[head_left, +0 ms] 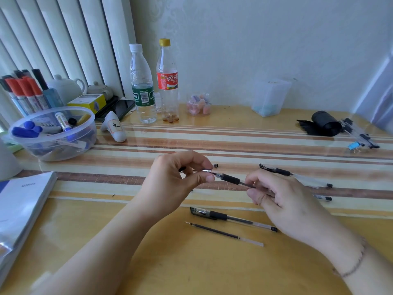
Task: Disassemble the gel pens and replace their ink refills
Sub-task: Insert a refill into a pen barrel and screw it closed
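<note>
hiding pen barrel (230,179): right hand (282,206)

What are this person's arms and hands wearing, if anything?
Both forearms are bare, with no sleeves in view. The left hand has no rings or gloves. The right hand is also ungloved; a thin dark bracelet circles its wrist.

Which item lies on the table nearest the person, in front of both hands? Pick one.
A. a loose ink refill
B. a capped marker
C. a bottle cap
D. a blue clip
A: the loose ink refill lies bare on the table, just nearer than a capped gel pen.
</note>
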